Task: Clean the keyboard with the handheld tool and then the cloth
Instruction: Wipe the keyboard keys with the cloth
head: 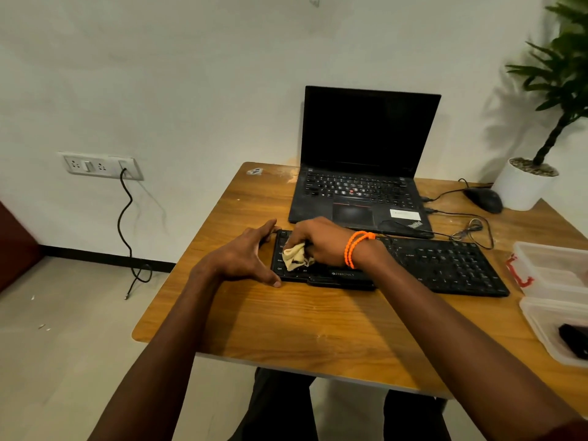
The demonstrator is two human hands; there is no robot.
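Note:
A black keyboard (445,265) lies across the wooden table (302,319), in front of an open laptop. My right hand (321,240), with orange bands at the wrist, grips a crumpled cream cloth (294,256) and holds it down on the keyboard's left end. My left hand (248,254) braces the keyboard's left edge, with the fingers along the far corner and the thumb at the near corner. A dark object (574,340), perhaps the handheld tool, lies in a clear plastic container (541,326) at the right edge.
A black laptop (359,192) stands open behind the keyboard. A black mouse (485,198) with its cables and a white plant pot (521,186) sit at the far right. A second clear box with a red latch (553,268) is at the right. A wall socket (101,166) with a hanging cable is to the left.

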